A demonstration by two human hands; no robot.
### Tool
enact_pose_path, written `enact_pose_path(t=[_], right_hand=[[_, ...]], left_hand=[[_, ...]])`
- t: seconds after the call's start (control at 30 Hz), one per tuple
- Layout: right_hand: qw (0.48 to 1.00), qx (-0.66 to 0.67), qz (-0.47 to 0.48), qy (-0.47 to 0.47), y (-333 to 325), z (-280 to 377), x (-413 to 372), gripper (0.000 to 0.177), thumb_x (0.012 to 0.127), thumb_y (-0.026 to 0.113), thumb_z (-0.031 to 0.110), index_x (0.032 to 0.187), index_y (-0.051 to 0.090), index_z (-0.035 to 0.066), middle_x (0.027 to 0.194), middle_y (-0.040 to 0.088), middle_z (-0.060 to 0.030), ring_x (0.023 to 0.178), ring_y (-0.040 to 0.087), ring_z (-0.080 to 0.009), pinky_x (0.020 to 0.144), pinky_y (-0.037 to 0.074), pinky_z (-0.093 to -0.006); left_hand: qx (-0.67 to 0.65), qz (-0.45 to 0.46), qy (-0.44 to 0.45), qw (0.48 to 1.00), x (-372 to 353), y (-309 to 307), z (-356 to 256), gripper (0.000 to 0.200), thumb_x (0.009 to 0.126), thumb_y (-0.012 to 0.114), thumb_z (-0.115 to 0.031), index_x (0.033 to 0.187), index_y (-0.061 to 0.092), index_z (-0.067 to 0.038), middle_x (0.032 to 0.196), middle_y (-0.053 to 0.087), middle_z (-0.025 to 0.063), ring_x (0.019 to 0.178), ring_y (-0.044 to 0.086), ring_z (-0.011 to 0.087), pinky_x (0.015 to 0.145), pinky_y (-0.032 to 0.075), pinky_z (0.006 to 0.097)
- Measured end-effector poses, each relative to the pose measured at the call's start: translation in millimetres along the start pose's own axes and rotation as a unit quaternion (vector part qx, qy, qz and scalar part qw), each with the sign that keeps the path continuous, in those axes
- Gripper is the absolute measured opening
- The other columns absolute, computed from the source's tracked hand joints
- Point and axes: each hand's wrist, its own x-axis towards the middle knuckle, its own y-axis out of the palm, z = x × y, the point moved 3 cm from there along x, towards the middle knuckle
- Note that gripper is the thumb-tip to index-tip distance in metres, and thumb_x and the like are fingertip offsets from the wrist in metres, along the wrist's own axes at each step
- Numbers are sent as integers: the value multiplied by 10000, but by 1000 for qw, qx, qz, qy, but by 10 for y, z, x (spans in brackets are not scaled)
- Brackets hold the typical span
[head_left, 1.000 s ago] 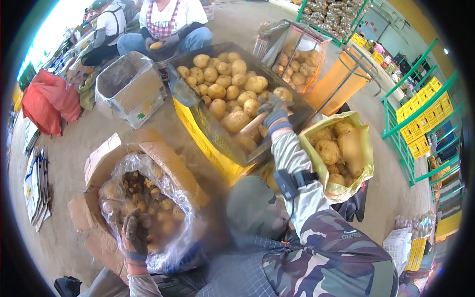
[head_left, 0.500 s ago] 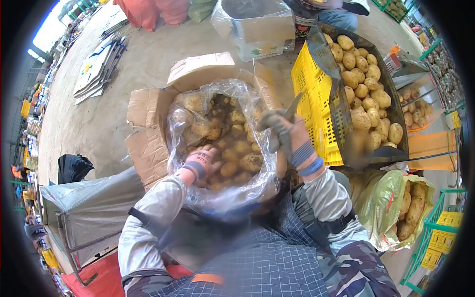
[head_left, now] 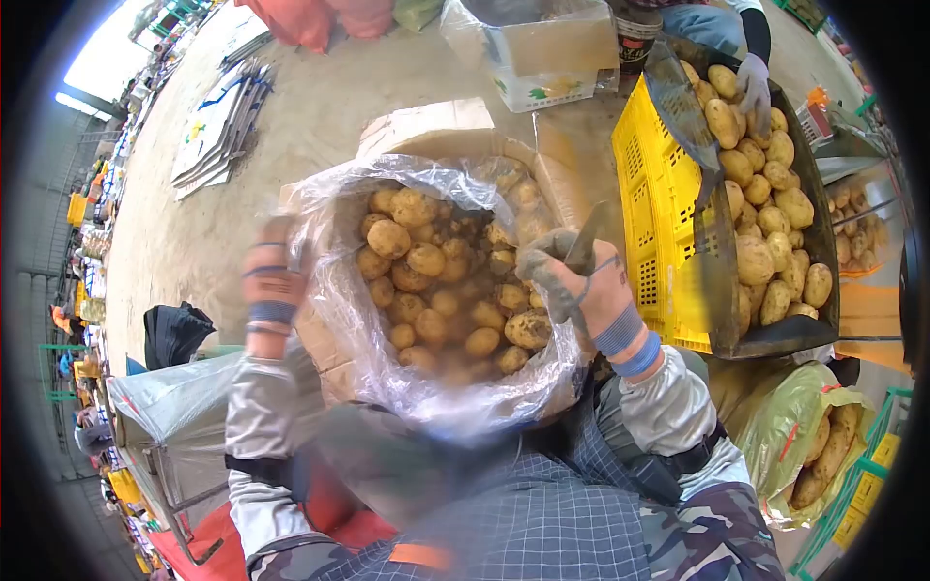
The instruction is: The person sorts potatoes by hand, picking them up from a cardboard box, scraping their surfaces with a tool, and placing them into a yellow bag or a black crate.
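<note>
A cardboard box (head_left: 426,131) lined with clear plastic (head_left: 334,228) holds many potatoes (head_left: 426,259). My left hand (head_left: 274,286), in a pinkish glove with a blue cuff, is by the liner's left edge; motion smears its fingers, so its hold on the plastic is unclear. My right hand (head_left: 581,290), in a glove with grey fingers, is closed around a knife at the box's right side. The knife's dark blade (head_left: 588,232) points up and away from me.
Right of the box stands a yellow crate (head_left: 659,223) of potatoes, where another person's gloved hand (head_left: 753,87) reaches in. A white carton (head_left: 552,73) is at the back. Flattened cartons (head_left: 218,131) lie back left; a green bag (head_left: 785,436) of potatoes sits front right.
My left hand has moved out of the box to its left side. The liner is spread wider, uncovering more potatoes. My right hand still has the knife. Another person's hand has appeared in the crate.
</note>
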Motion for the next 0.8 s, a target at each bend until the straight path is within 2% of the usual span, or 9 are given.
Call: enact_pose_path(t=[0.03,0.13,0.27,0.33,0.4,0.5,0.63,0.67,0.8], right_hand=[[1000,-3,12,1,53,75,-22,209,911,705,212,954,715,8,756,677,-36,606,584,-110,553,454,-271],[997,-70,38,-19,130,171,-55,222,880,722,240,947,723,29,837,729,-107,789,689,-219,746,530,-355],[989,-119,29,-77,118,-19,-20,240,877,708,246,990,710,34,886,731,-140,862,706,-285,821,543,-382],[992,-93,33,-73,110,-73,-16,295,878,704,270,1062,694,40,970,725,-162,929,695,-312,865,535,-399],[979,-194,43,-39,138,-190,1,389,887,690,304,1181,640,55,1085,698,-188,1029,669,-329,919,515,-419],[943,-319,96,-8,273,-230,6,508,909,657,341,1325,544,74,1212,656,-213,1152,624,-348,987,484,-440],[916,-349,198,-7,556,-385,-29,557,937,620,337,1408,463,84,1236,648,-223,1201,603,-364,1010,475,-444],[901,-356,243,47,588,-232,-45,523,941,616,315,1382,477,70,1226,654,-221,1197,606,-365,1011,475,-446],[888,-377,262,34,672,-247,-104,499,917,641,290,1327,497,44,1199,663,-230,1159,626,-378,990,489,-442]], left_hand=[[-49,152,52,986,42,328,-535,520,796,754,-178,1288,604,-101,1293,610,159,1098,624,411,969,525,410],[135,190,121,965,61,1156,-716,591,777,746,-192,1332,553,-138,1414,521,170,1307,502,375,1073,455,433],[75,279,92,953,201,1561,-607,730,688,829,-149,1352,524,-142,1434,470,174,1312,483,375,1079,449,448],[-16,278,27,960,194,1472,-629,763,660,865,-182,1344,529,-138,1413,479,181,1285,501,380,1068,457,452],[-101,276,-53,954,124,1218,-720,792,628,909,-253,1313,542,-98,1353,505,187,1213,544,385,1042,469,440],[-368,179,1,912,-179,696,-944,770,620,912,-265,1272,560,-54,1266,545,193,1153,568,382,1010,474,432],[-393,151,96,902,-380,-150,-1504,769,609,916,-260,1257,571,-32,1156,573,186,1092,573,367,961,481,432],[-391,144,104,903,-423,-250,-1576,774,606,917,-259,1261,573,-34,1141,574,184,1076,574,367,948,485,434],[-378,104,104,914,-555,-225,-1697,779,613,917,-262,1279,577,-43,1118,563,175,1030,567,368,909,495,440]])
